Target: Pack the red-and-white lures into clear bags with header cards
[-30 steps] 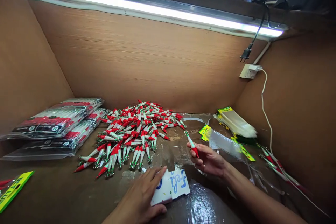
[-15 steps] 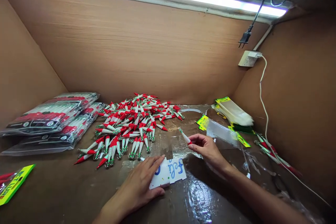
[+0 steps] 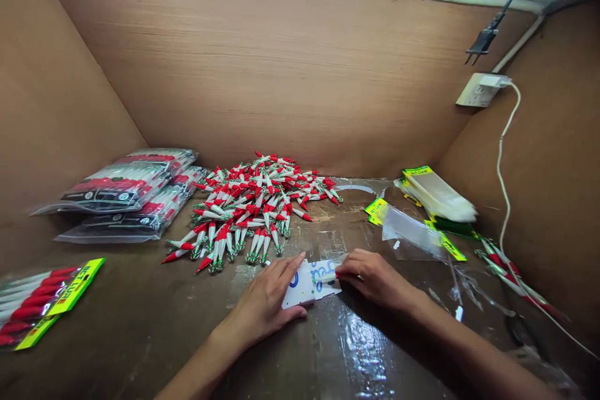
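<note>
My left hand lies flat, fingers spread, on a white card with blue writing near the front of the brown table. My right hand pinches a red and white lure and lays it across the card's right part. Behind the card sits a big pile of red and white lures with green ends.
Stacked clear bags of packed lures lie at the left. A yellow-headed pack sits at the front left. Empty clear sleeves with yellow headers lie at the right, loose lures beyond. Brown walls enclose three sides; a socket and cable hang right.
My right hand has brought the lure down from above the table onto the card. My left hand stays on the card. The camera tilted downward.
</note>
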A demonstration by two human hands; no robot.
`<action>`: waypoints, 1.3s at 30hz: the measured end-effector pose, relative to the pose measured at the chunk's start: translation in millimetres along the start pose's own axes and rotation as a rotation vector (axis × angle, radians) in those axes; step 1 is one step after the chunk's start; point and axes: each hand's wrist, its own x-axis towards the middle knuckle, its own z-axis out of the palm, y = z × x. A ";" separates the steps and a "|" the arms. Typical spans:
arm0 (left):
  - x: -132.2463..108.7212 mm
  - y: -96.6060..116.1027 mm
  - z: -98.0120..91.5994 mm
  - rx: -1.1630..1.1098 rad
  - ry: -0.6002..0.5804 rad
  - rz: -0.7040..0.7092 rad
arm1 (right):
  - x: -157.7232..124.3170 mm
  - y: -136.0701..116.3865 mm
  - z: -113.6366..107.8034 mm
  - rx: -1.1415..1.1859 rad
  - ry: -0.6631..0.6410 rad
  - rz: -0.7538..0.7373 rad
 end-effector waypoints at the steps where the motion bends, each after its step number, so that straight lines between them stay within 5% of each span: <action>1: 0.6 1.2 0.4 0.002 0.002 0.007 | 2.0 -3.7 7.5 0.003 -0.007 0.000; 5: 1.4 4.2 1.1 0.013 -0.001 0.029 | 6.7 -19.1 36.2 0.014 -0.021 -0.050; 8: 0.8 4.3 0.6 0.014 0.005 0.033 | 8.7 -22.5 37.2 0.053 -0.071 -0.122; 12: 0.1 3.5 0.3 0.016 0.012 0.044 | 37.3 0.5 -1.4 0.110 -0.088 -0.153; 15: -0.2 2.2 1.2 0.033 0.002 0.042 | 89.5 34.6 -41.5 -0.077 0.184 0.056; 17: -0.6 1.1 2.0 0.044 -0.003 0.038 | 129.8 57.6 -60.9 -0.212 0.245 0.180; 21: -2.0 -0.1 1.9 0.044 -0.015 0.027 | 192.0 90.3 -74.0 -0.277 0.174 0.232; 25: -3.7 -0.1 0.1 0.040 -0.034 0.006 | 220.6 108.8 -87.0 -0.308 0.070 0.258; 31: -5.3 -3.2 0.5 0.036 -0.066 0.008 | 210.4 124.3 -129.1 -0.273 0.077 0.236; 39: -5.5 0.9 -2.8 0.052 -0.093 -0.015 | 145.2 89.7 -101.8 -0.280 0.247 0.016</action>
